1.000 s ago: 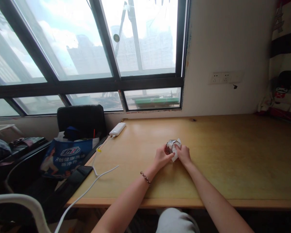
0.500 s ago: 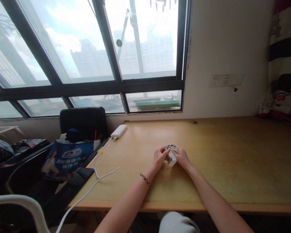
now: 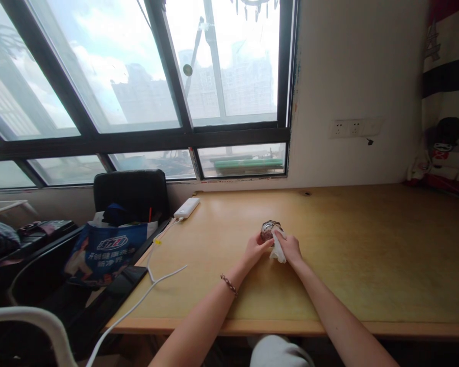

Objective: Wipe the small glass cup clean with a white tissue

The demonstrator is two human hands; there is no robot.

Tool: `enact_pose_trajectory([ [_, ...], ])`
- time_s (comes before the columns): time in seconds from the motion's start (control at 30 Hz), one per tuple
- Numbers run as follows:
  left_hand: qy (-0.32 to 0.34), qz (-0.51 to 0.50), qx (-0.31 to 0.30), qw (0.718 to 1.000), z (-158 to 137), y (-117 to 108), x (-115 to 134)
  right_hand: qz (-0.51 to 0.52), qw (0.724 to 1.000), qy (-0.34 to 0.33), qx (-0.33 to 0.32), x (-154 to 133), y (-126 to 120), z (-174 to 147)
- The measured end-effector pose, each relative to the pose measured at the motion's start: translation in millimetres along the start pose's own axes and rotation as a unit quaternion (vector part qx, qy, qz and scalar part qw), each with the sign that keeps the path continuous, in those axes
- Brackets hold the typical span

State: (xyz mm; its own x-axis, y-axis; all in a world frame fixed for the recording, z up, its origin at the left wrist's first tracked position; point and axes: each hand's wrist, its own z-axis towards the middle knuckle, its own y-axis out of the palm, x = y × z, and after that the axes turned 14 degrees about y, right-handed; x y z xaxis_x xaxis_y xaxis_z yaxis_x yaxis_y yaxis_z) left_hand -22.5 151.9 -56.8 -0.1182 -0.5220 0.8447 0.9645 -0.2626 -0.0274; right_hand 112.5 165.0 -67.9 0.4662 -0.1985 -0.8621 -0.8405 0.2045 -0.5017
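A small, round, shiny object with dark brown and clear glints [image 3: 268,230], glass-like in look, is held just above the wooden table. My left hand [image 3: 255,248] grips its left and near side, thumb across the front. A crumpled white tissue [image 3: 278,252] is in my right hand [image 3: 289,246], whose fingers press it against the object's right side. The tissue's loose end hangs down toward the tabletop. Both hands are close together, almost touching. The object's lower part is hidden by fingers and tissue, so its exact kind does not show.
The wooden table [image 3: 367,255] spans the front. At its left edge lie a white power bank [image 3: 186,208] and a white cable [image 3: 137,300]. A blue bag [image 3: 103,252] rests on a black chair [image 3: 132,191]. Windows and a wall with sockets [image 3: 354,127] stand behind.
The shiny object has turned so more of its top shows. My right hand has shifted down its side with the tissue, which now hangs lower between the hands.
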Motion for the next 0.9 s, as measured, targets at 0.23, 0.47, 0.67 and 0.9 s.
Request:
enact_pose_trajectory([
  [0.23,-0.133,-0.009,0.065,0.989,-2.3,-1.3,-2.4,-0.099,0.979,-0.138,0.115,-2.0,-11.6,-8.4],
  [0.47,-0.123,0.023,0.102,0.987,-1.5,-0.7,2.3,-0.05,0.988,-0.149,0.012,-3.7,-7.3,-4.9],
  [0.67,-0.089,0.046,0.104,0.99,-4.1,-1.7,-1.6,-0.024,0.994,-0.075,-0.078,-0.6,4.4,0.1],
  [0.9,-0.037,0.029,0.076,0.996,-2.1,-5.6,-7.0,-0.018,0.996,-0.089,-0.01,0.3,5.6,-3.4],
])
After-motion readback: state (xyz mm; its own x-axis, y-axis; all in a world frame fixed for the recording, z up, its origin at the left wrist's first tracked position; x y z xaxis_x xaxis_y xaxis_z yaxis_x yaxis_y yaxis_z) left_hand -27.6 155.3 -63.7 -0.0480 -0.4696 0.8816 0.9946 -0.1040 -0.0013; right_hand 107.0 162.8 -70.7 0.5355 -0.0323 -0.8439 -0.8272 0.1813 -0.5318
